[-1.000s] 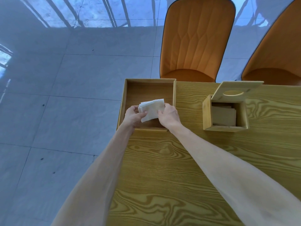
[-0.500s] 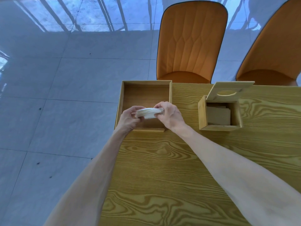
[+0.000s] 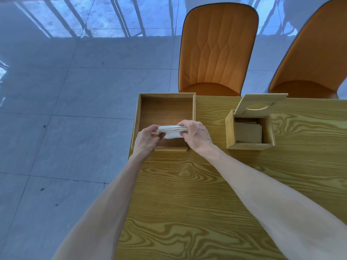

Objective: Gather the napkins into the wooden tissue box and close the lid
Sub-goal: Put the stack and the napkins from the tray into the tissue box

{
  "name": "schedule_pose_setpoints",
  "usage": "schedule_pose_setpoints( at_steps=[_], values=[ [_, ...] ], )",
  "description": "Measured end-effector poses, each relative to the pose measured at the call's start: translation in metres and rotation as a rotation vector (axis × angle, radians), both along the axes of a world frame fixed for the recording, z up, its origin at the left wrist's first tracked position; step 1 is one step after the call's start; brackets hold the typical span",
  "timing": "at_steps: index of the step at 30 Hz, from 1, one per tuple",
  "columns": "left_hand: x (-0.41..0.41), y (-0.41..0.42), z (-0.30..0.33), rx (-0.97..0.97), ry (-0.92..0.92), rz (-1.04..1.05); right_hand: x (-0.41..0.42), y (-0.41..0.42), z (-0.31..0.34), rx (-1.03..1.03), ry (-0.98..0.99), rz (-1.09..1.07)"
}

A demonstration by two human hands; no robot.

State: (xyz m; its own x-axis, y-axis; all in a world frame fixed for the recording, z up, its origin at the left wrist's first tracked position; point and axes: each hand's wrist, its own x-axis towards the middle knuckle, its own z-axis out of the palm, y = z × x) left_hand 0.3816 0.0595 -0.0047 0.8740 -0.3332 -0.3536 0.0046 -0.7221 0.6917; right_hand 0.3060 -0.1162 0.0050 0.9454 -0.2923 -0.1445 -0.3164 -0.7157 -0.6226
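Observation:
A stack of white napkins (image 3: 171,130) lies flat between both hands, above the near edge of a shallow wooden tray (image 3: 167,111). My left hand (image 3: 146,139) pinches the stack's left end and my right hand (image 3: 197,136) grips its right end. To the right stands the wooden tissue box (image 3: 230,132), its lid (image 3: 262,104) with an oval slot tilted up and open. Folded napkins (image 3: 247,133) lie inside the box.
The tray sits at the far left corner of the wood-grain table (image 3: 197,194), its left wall over the table's edge. Two orange chairs (image 3: 217,51) (image 3: 315,59) stand behind the table. Grey floor tiles spread to the left.
The napkin stack has turned from tilted up, showing its face, to flat and edge-on between both hands. Both hands stay over the tray's near edge.

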Motion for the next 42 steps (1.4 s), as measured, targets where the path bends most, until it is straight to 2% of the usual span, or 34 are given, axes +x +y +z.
schedule_pose_setpoints(
  at_steps=[7,17,21,26,33,39,42],
  values=[
    [-0.019,-0.032,0.027,-0.299,0.121,0.127,-0.027,-0.03,0.027,0.197,-0.129,-0.188],
    [-0.085,-0.13,0.055,-0.425,0.119,-0.076,-0.123,-0.132,0.056,0.009,-0.236,-0.239],
    [-0.106,-0.169,0.061,-0.394,0.088,-0.152,-0.145,-0.17,0.056,-0.056,-0.231,-0.271],
    [-0.113,-0.197,0.062,-0.363,-0.027,-0.139,-0.154,-0.191,0.052,-0.188,-0.222,-0.292],
    [-0.115,-0.197,0.05,-0.302,-0.141,-0.076,-0.145,-0.197,0.049,-0.185,-0.234,-0.218],
    [-0.114,-0.196,0.043,-0.25,-0.24,-0.138,-0.149,-0.2,0.039,-0.187,-0.185,-0.189],
    [-0.113,-0.201,0.044,-0.221,-0.152,-0.167,-0.153,-0.208,0.033,-0.136,-0.129,-0.152]
  ],
)
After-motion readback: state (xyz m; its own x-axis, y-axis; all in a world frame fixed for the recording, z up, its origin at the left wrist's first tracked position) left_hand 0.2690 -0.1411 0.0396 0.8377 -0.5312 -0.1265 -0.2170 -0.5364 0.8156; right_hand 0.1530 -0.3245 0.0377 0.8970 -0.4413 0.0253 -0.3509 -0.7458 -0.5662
